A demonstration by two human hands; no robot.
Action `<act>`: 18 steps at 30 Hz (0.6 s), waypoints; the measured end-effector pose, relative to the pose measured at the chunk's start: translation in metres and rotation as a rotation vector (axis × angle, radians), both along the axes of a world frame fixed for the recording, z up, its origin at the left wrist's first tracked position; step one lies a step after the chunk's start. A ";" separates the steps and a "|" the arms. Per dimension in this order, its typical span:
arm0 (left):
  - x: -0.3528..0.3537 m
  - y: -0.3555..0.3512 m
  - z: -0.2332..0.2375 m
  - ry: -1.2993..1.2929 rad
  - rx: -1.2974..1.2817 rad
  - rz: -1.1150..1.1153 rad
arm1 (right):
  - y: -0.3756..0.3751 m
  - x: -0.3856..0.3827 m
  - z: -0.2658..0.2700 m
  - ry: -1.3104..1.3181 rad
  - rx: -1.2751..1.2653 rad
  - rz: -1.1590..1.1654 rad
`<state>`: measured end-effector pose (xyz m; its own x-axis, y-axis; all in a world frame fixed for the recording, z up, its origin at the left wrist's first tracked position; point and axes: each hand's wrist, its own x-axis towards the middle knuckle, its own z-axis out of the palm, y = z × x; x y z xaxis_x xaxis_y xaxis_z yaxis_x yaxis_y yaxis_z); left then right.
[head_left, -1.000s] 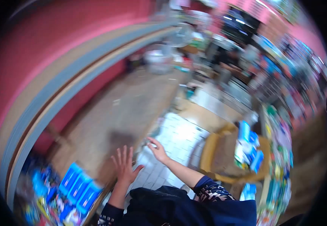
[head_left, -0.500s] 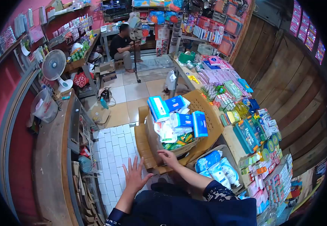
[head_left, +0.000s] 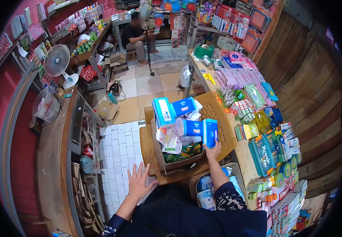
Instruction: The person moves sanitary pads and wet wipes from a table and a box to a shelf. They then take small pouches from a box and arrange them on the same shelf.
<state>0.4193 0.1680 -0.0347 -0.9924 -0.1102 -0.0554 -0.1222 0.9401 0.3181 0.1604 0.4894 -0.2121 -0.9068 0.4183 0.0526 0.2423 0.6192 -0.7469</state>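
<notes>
Likely grasp step: your right hand touches the blue pack at the box's right edge — whether clamped, I can't say — left hand spread, empty; next move calls for thumb-and-finger closure.

So there's a tan plastic chair on the tiled floor, with an open cardboard box on it, piled with blue packs. Pretty sure the box sits on the seat, but that's mostly hidden tbh.
</notes>
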 end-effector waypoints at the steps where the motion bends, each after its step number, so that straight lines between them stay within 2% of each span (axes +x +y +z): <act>1: -0.001 -0.003 0.000 -0.013 -0.003 0.010 | 0.001 -0.005 0.000 -0.047 0.033 0.001; 3: -0.002 -0.007 -0.001 -0.040 -0.006 0.036 | 0.001 -0.011 -0.004 -0.107 0.085 -0.002; 6: -0.001 -0.011 -0.005 -0.048 -0.001 0.059 | 0.003 -0.015 -0.012 -0.038 -0.048 -0.006; 10: -0.005 -0.012 -0.011 -0.059 0.010 0.054 | 0.031 -0.043 -0.052 -0.159 -0.234 -0.158; 11: -0.006 -0.013 -0.013 -0.058 0.003 0.046 | 0.038 -0.044 -0.055 -0.164 -0.136 -0.169; 14: -0.012 -0.014 -0.015 -0.050 -0.004 0.028 | 0.039 -0.047 -0.027 -0.137 0.015 -0.027; 15: -0.014 -0.013 -0.015 -0.048 -0.004 0.020 | 0.034 -0.047 -0.006 -0.286 0.091 -0.057; 18: -0.022 -0.012 -0.013 -0.045 -0.008 -0.001 | 0.023 -0.051 0.042 -0.660 0.162 0.106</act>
